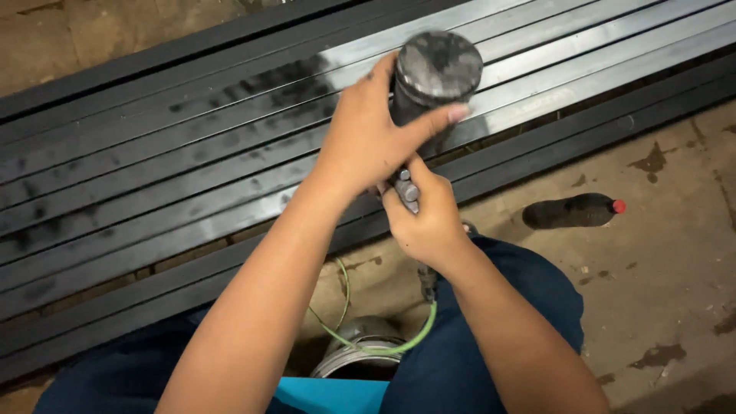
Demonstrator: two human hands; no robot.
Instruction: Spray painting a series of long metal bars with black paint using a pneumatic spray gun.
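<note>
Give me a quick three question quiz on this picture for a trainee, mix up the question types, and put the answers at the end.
1. True or false: the left hand grips the dark cup of the spray gun.
2. Which lies on the concrete floor to the right? A) a dark bottle with a red cap B) a hammer C) a paint brush
3. Fill in: a thin ____ coloured hose runs down from the gun, below the right hand.

Key: 1 true; 2 A; 3 green. The gun is held over long metal tubes, partly sprayed black.
</note>
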